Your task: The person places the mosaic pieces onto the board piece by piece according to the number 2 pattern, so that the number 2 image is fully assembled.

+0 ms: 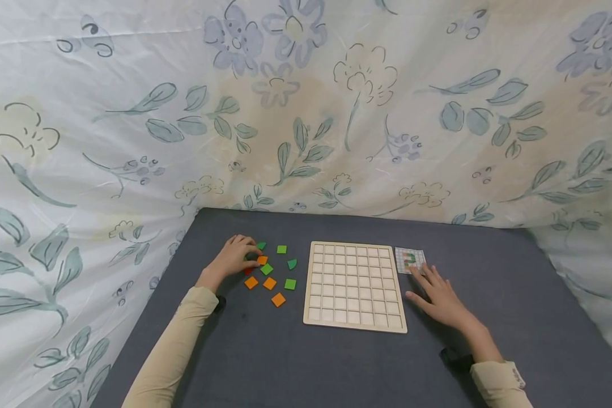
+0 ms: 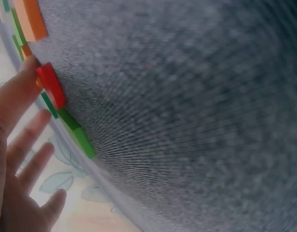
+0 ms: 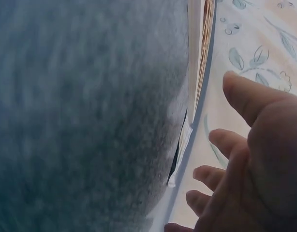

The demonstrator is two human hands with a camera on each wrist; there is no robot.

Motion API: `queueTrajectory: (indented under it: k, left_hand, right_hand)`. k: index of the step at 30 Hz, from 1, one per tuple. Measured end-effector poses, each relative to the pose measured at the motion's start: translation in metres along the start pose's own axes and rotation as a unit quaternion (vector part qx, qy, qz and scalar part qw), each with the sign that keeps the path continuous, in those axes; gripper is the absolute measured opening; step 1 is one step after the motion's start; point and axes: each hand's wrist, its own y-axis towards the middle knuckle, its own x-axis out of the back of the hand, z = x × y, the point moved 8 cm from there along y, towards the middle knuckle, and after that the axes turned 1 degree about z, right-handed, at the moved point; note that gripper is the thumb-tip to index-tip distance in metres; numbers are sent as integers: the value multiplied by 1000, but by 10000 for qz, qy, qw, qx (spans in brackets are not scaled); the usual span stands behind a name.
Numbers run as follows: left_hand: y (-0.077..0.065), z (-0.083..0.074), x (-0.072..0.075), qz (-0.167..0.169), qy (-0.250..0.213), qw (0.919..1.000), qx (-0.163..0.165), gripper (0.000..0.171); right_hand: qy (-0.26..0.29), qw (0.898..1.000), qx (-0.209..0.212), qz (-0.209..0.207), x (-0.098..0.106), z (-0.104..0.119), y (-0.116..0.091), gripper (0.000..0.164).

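Note:
On the left of the table, my left hand (image 1: 236, 255) reaches in among loose tiles. Its thumb and index finger pinch an orange square tile (image 1: 262, 260). A red tile (image 2: 51, 86) lies just beneath the hand, mostly covered in the head view. Around it are green squares (image 1: 267, 270), dark green rounded pieces (image 1: 292, 264) and more orange squares (image 1: 270, 283). My right hand (image 1: 441, 297), fingers spread, has its fingertips at the lower right corner of a small printed pattern card (image 1: 407, 259). It holds nothing.
A pale wooden grid board (image 1: 354, 286) with square cells lies between the hands, left of the card. Dark grey cloth (image 1: 296, 362) covers the table. Flowered fabric (image 1: 306, 141) hangs behind the table's back edge and at its sides.

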Motion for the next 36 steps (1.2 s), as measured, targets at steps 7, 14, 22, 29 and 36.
queueTrajectory:
  k: [7,14,22,29,36]
  left_hand:
    - [0,6,-3,0,-192,9998,43,26]
    - [0,6,-2,-47,-167,9998,88,24]
    - [2,3,0,-191,-41,9998,78,24]
    - [4,2,2,-380,30,9992,127,24]
    - [11,-13,9,-566,45,9984,-70,23]
  right_hand:
    - [121,9994,183,261,-9,15,-4,68]
    - [292,9976,350,516,-18,26,-6,70]
    - [403,9963,362,661,-21,31,-9,71]
    - [313,9960,307,779,-25,28,-8,72]
    - [378,9955,341,804,-23,29,-9,72]
